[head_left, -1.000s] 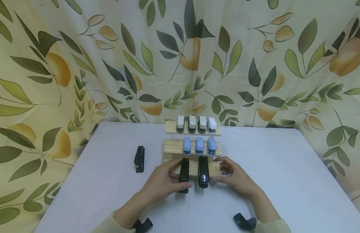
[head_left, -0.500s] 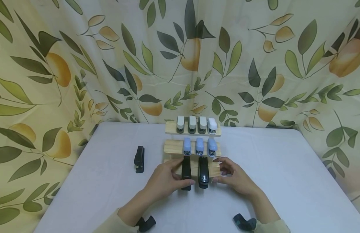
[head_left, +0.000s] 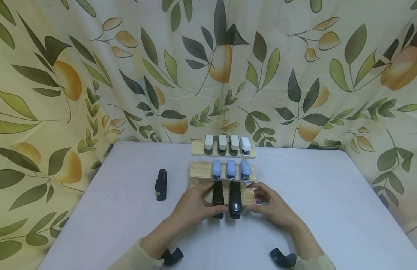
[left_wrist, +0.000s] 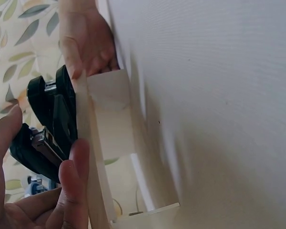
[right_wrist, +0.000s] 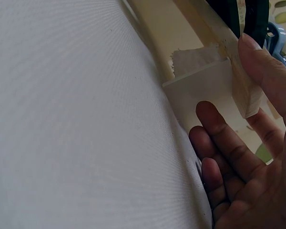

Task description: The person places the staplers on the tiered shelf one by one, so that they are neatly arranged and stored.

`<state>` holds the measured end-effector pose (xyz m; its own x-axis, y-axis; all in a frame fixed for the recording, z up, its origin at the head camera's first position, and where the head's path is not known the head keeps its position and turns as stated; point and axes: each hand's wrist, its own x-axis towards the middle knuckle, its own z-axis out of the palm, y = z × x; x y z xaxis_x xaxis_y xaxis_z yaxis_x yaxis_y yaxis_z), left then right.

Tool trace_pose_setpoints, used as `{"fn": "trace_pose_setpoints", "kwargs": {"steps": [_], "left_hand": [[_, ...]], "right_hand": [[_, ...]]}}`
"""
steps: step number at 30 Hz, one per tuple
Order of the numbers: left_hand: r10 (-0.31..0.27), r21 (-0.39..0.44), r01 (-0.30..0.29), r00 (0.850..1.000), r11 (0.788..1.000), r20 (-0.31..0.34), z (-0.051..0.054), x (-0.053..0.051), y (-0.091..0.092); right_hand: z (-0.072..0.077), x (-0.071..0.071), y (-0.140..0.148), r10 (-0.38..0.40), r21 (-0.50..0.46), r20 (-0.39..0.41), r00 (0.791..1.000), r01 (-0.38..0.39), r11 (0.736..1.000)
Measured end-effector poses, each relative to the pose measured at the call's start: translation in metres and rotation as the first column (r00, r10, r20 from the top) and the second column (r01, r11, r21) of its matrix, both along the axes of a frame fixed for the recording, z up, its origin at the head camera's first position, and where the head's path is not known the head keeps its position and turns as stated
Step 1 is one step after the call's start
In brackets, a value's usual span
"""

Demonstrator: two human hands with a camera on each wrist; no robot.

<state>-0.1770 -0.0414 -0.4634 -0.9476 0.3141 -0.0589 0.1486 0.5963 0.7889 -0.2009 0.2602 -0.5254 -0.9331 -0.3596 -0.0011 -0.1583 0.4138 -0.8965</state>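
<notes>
A black stapler (head_left: 218,195) is held at the left of the tiered wooden stand's (head_left: 199,170) lowest step, between the thumb and fingers of my left hand (head_left: 195,202). Close to its right, a second black stapler (head_left: 235,199) lies on the same step, its front end over the edge. In the left wrist view the held stapler (left_wrist: 35,152) is just apart from the wooden board, its metal channel showing. My right hand (head_left: 272,206) grips the right end of that step; in the right wrist view, thumb and index finger are around the board (right_wrist: 248,93), other fingers curled below.
A third black stapler (head_left: 161,184) lies on the white table left of the stand. Blue mini staplers (head_left: 231,168) fill part of the middle step; several white and grey ones (head_left: 222,144) line the top. A patterned curtain (head_left: 208,75) hangs behind.
My left hand has moved the held stapler slightly right and back, nearer the second black stapler on the lowest step. The right hand has stayed at the stand's end.
</notes>
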Motion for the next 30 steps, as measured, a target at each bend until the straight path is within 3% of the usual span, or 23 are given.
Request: {"fn": "trace_pose_setpoints", "kwargs": {"steps": [20, 30], "left_hand": [[0.000, -0.028, 0.000, 1.000, 1.000, -0.006, 0.0003, -0.0040, 0.0020], [-0.010, -0.002, 0.010, 1.000, 1.000, 0.024, -0.0010, -0.0046, 0.0012]], "right_hand": [[-0.0008, -0.0007, -0.0007, 0.000, -0.007, -0.001, 1.000, 0.000, 1.000], [-0.0015, -0.0011, -0.0003, -0.005, -0.002, 0.007, 1.000, 0.005, 1.000]]}}
